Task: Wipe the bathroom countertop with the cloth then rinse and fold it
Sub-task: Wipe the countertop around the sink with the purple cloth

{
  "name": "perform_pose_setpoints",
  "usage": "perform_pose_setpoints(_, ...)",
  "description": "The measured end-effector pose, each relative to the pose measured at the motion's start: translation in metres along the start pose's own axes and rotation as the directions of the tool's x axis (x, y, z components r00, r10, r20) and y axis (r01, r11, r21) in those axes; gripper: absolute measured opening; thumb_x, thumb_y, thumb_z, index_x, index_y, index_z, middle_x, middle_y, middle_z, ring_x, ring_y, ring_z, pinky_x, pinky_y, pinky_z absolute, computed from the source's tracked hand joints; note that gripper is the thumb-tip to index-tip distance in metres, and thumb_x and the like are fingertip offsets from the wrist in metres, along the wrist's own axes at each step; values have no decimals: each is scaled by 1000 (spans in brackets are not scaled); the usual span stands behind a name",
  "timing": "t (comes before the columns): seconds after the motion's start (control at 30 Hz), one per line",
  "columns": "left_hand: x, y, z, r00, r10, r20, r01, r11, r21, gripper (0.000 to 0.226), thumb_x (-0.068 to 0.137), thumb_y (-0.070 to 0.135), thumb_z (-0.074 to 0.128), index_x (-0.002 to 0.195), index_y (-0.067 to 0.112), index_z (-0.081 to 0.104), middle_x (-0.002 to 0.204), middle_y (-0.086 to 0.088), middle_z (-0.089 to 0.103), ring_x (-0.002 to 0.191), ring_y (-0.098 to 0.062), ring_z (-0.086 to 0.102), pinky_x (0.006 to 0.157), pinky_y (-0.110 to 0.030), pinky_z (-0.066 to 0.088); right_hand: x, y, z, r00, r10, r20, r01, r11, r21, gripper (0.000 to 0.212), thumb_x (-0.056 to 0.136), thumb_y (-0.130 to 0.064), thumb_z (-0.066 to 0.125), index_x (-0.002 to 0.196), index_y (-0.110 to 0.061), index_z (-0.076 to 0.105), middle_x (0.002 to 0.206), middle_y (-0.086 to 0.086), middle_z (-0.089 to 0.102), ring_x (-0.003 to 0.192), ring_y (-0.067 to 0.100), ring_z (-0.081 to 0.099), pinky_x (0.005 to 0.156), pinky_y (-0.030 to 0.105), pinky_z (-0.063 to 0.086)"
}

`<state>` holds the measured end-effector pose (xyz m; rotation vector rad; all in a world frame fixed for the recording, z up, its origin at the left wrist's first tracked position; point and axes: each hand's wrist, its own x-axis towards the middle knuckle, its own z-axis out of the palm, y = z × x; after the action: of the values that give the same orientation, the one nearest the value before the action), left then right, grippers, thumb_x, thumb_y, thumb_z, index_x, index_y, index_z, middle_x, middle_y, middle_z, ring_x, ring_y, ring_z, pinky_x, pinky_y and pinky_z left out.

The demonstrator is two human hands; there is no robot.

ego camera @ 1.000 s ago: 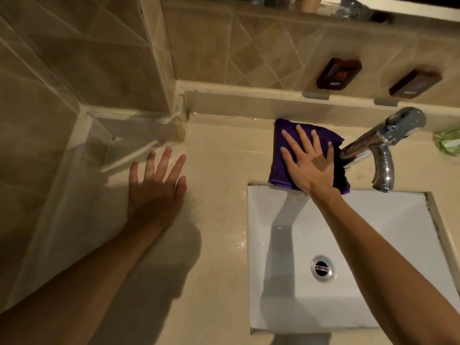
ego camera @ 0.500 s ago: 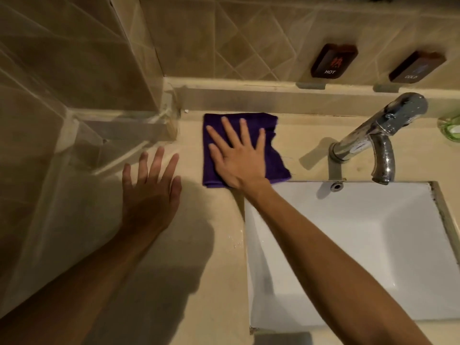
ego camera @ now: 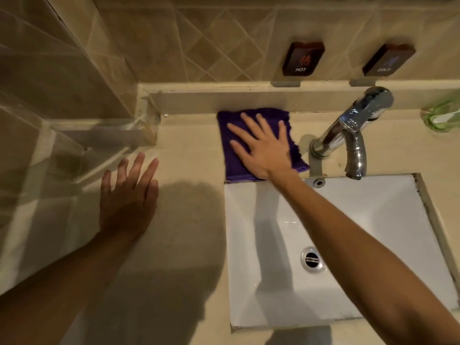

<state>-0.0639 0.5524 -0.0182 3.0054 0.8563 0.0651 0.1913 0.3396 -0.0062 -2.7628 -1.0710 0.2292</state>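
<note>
Behind the sink's (ego camera: 388,257) rear rim, the right hand (ego camera: 263,150) presses the purple cloth (ego camera: 231,155) flat-fingered onto the worktop (ego camera: 189,155) to wipe; the left hand (ego camera: 128,197) rests spread, seemingly bracing.

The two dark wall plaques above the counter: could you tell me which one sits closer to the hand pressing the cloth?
The plaque marked HOT, the left one, is closer to the right hand on the purple cloth; the COLD plaque hangs further right, above the faucet.

Beige diagonal-tiled wall (ego camera: 199,46) ahead of me carries dark HOT plaque (ego camera: 303,59) and COLD plaque (ego camera: 388,60). Glass partition (ego camera: 37,120) stands left. Warm, dim lighting.
</note>
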Motion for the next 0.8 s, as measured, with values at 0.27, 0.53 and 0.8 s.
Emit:
perform_pose_setpoints(0.27, 1, 1, -1, 1000, -3, 6, 3, 1000, 5, 53, 104, 40, 25, 156, 33, 34, 167, 1, 28, 153, -31, 27, 121, -52, 17, -8, 38, -11, 996, 84, 44, -84, 996, 8, 54, 101, -67, 12, 154, -58, 11, 169, -19, 3, 157, 14, -6, 119, 65, -10)
perform_pose_setpoints(0.53, 2, 4, -5, 998, -30, 48, 31, 999, -29, 55, 102, 41, 27, 155, 31, 38, 167, 0, 29, 151, -34, 29, 121, -53, 17, -22, 30, -10, 994, 104, 31, -106, 990, 91, 50, 106, -53, 22, 155, -53, 13, 167, -21, 2, 154, 7, -11, 112, 48, -31)
perform_pose_setpoints(0.8, 2, 5, -9, 999, -22, 41, 23, 1000, -21, 56, 102, 43, 25, 155, 31, 37, 167, 1, 28, 150, -34, 28, 118, -35, 2, -63, 48, 2, 999, 2, -33, -1, 1000, 11, 54, 106, -44, 11, 159, -39, 23, 168, -10, 19, 157, 20, 9, 125, 56, 3)
